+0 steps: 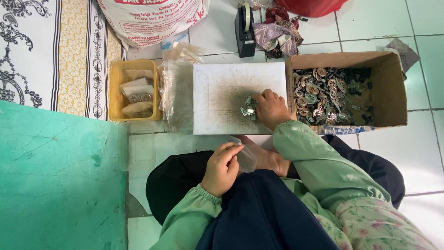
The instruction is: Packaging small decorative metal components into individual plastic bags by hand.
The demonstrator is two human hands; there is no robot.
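My right hand (271,109) rests palm down on a stained white board (217,78), fingers gathered over a small pile of metal buttons (248,109). My left hand (223,167) sits lower, over my lap, pinching a small clear plastic bag (246,159). Just right of the board stands a cardboard box (393,88) holding a heap of metal buttons (323,95).
A yellow plastic tray (115,92) with filled little bags sits left of the board, beside a stack of clear bags (175,88). A black tape dispenser (244,28), a printed white sack (152,18) and a red bag (310,5) lie beyond. A green mat (55,180) covers the left floor.
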